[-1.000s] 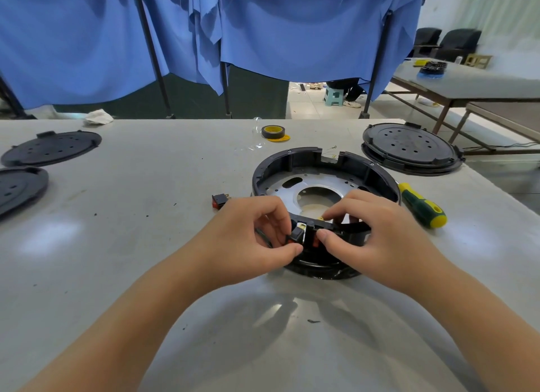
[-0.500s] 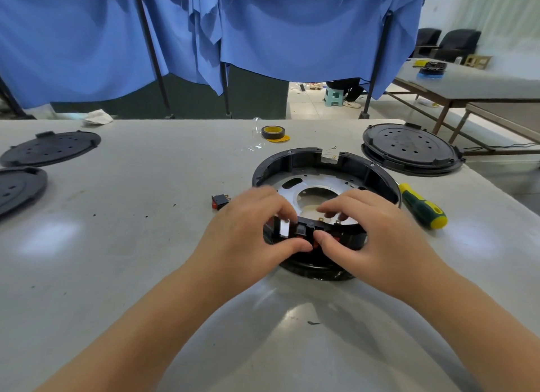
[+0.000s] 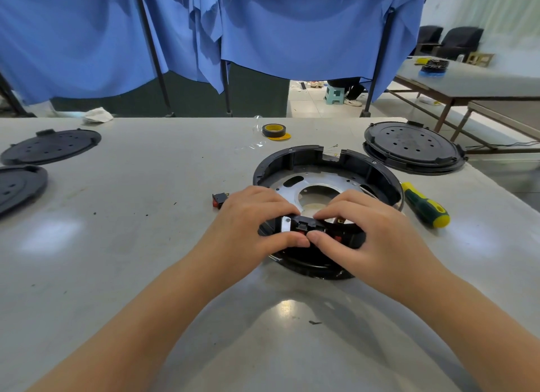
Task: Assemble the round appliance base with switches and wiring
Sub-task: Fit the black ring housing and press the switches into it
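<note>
The round black appliance base (image 3: 292, 158) with a silver metal plate inside lies on the grey table, its near rim tilted up. A small black switch (image 3: 304, 225) with red parts sits in that near rim. My left hand (image 3: 248, 225) and my right hand (image 3: 371, 231) both grip the near rim, fingers curled over the top and thumbs meeting on the outer face just below the switch. A second black-and-red switch (image 3: 218, 199) lies loose on the table left of the base.
A green-and-yellow screwdriver (image 3: 425, 204) lies right of the base. A black round cover (image 3: 412, 146) sits at the back right, two more covers (image 3: 52, 146) at the left. A tape roll (image 3: 273, 130) rests behind the base.
The switch has gone from between my fingers into the near rim of the base. Both thumbs have come together on the rim's outer face.
</note>
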